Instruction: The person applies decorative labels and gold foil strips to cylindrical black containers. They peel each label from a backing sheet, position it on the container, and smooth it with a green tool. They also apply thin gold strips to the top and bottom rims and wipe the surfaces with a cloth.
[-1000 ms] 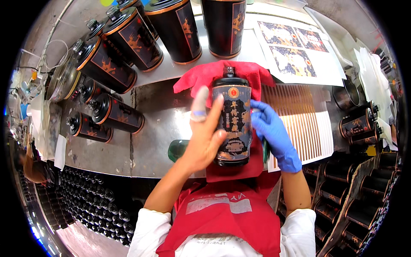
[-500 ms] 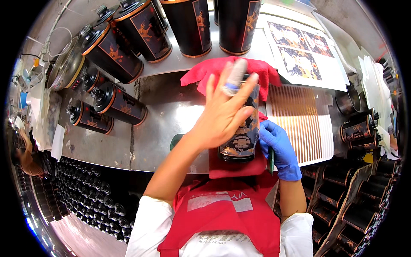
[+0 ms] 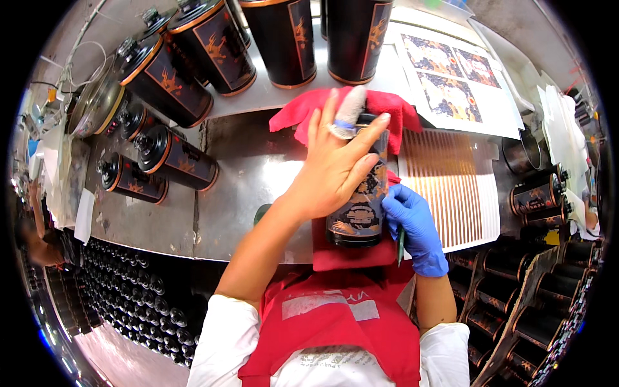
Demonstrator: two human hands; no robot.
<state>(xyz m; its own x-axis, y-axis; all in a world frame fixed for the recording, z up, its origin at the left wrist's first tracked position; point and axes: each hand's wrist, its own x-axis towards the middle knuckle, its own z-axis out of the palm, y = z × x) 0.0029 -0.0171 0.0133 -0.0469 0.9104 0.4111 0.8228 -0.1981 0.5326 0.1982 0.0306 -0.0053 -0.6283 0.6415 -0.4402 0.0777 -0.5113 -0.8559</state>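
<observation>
A black canister (image 3: 358, 205) with an orange-patterned label lies on red cloth (image 3: 358, 255) at the bench's front edge. My left hand (image 3: 332, 158), bare except for a pale cover and blue band on one finger, rests across its upper part with fingers spread. In a blue glove, my right hand (image 3: 416, 222) is closed round a slim dark green tool (image 3: 400, 246), whose kind I cannot make out. Its fingertips are at the canister's right side. Beyond my left hand is a bunched red cloth (image 3: 396, 109).
Finished-looking black canisters stand along the raised shelf (image 3: 258, 97), and smaller canisters (image 3: 177, 158) lie at left. A sheet of copper strips (image 3: 448, 190) and printed label sheets (image 3: 451, 80) are at right. Racks of canisters (image 3: 503, 297) flank me below the bench (image 3: 238, 213).
The green tool has tilted a little in my right hand. My left hand has shifted slightly on the canister, so more of its black top shows. The whole view has moved slightly.
</observation>
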